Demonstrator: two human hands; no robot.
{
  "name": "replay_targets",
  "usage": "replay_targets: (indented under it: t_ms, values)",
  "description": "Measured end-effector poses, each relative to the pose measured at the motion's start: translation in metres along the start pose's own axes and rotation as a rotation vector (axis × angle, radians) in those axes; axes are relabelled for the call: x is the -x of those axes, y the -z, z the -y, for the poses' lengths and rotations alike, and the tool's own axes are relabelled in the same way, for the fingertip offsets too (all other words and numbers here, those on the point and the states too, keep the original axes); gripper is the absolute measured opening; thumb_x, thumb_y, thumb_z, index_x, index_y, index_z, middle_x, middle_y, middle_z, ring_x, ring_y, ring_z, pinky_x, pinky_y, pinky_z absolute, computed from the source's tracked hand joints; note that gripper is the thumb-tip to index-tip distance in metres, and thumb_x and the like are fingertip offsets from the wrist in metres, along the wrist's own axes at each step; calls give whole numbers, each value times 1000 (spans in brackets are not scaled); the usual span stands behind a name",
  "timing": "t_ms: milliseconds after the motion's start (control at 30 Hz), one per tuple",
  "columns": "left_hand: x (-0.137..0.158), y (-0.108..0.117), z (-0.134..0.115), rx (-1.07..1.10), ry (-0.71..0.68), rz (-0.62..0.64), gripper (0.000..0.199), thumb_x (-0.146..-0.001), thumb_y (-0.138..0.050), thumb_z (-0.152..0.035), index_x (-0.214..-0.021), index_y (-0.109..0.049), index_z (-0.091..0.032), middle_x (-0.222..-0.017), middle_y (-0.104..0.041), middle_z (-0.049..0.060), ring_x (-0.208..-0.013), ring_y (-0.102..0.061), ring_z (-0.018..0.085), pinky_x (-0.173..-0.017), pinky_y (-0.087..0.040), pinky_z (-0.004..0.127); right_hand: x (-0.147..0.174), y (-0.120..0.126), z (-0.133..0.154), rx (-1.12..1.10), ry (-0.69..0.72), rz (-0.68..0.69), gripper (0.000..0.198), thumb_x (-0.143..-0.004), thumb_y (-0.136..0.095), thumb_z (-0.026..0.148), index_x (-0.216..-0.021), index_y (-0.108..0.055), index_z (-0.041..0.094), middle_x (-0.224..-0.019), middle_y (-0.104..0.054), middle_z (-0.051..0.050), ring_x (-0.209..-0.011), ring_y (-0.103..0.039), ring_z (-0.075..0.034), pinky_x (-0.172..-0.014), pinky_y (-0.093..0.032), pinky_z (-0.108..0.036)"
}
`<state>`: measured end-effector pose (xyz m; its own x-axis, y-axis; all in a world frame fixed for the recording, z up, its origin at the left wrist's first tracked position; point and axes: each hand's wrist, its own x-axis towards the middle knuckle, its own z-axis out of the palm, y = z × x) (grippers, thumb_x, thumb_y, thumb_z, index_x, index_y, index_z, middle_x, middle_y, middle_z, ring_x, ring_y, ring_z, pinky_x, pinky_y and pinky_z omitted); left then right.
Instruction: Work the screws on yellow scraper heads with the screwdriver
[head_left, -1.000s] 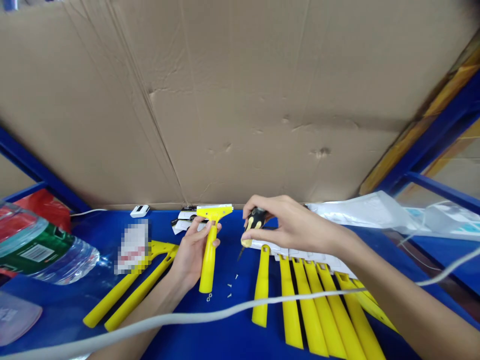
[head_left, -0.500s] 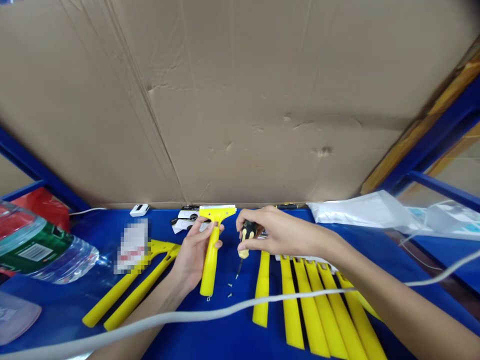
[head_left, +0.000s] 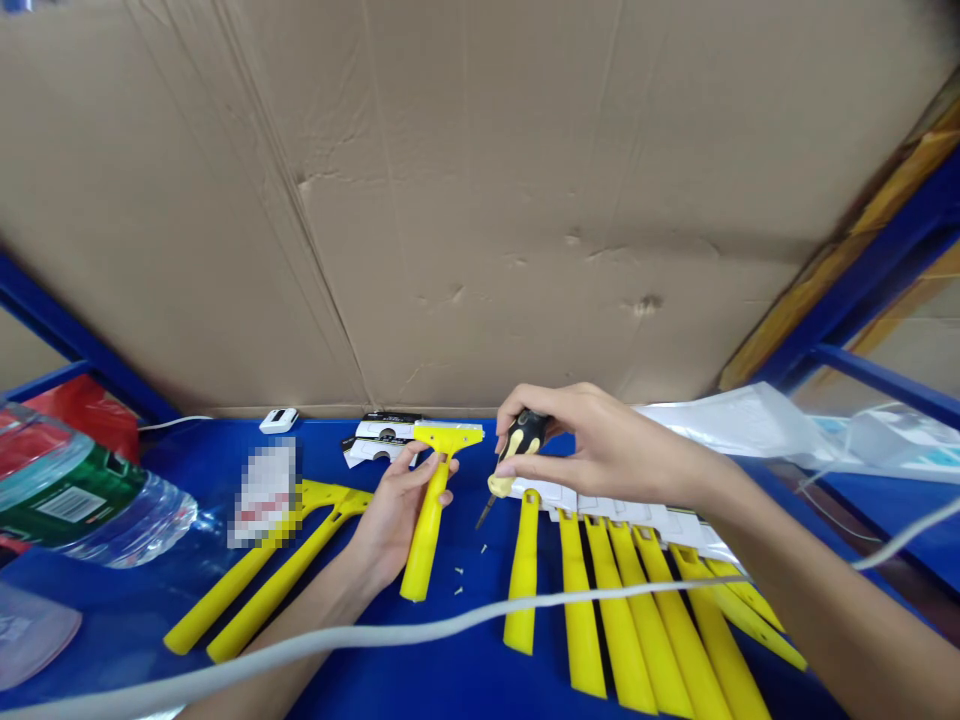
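Observation:
My left hand (head_left: 394,510) is closed around the neck of a yellow scraper (head_left: 427,530), its wide head pointing away from me and its handle tilted toward me. In my right hand (head_left: 585,445) is a black and cream screwdriver (head_left: 519,445), its shaft slanting down to the left. The screwdriver tip hangs near a small screw (head_left: 484,548); I cannot tell whether they touch. A couple more small screws (head_left: 459,571) lie on the blue surface (head_left: 457,660) between the scraper and a row of yellow handles (head_left: 585,620).
Two yellow scraper handles (head_left: 259,590) lie at left beside a blurred packet. A big water bottle (head_left: 82,495) lies far left. Black and white cards (head_left: 386,432) are at the back. A white cable (head_left: 405,632) crosses in front. A plastic bag (head_left: 720,425) rests at back right.
My right hand has lifted the screwdriver up and to the right, uncovering a screw below its tip. The scraper in my left hand has shifted slightly right and tilted.

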<state>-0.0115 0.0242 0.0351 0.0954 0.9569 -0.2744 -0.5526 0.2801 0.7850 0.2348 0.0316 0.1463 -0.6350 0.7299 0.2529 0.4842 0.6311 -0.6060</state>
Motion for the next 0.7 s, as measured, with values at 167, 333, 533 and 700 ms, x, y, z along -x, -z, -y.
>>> replay_targets:
  t_ms: [167,333,533,700]
  values:
    - [-1,2,0,0,9,6,34,-85,-83,-13,-103,-55,-22,-96,-69,6,-73,-65,14,-58,-51,21,-2,-3,-2,41,-34,93,30,-96,-77,47,-111,-68,22,-88,-76,-1,-75,-68,-17,-67,-46,-28]
    - [-3,5,-1,-1,-24,15,32,-85,-81,-13,-101,-56,-21,-99,-70,7,-75,-66,14,-59,-51,20,-10,-16,-10,-1,-17,262,30,-96,-78,44,-110,-67,20,-82,-73,0,-67,-66,-15,-63,-45,-26]
    - [-1,3,-1,-42,-2,34,34,-85,-85,-20,-104,-57,-21,-95,-72,5,-64,-60,10,-59,-50,20,-12,-25,-13,-20,44,249,31,-96,-78,44,-113,-67,21,-88,-74,0,-68,-63,-14,-65,-44,-27]
    - [0,0,-2,-21,-4,14,37,-81,-88,-18,-103,-59,-20,-93,-72,4,-64,-62,11,-58,-50,21,-11,-27,-13,-62,59,240,30,-97,-76,44,-114,-67,21,-93,-74,-1,-72,-64,-15,-68,-45,-27]
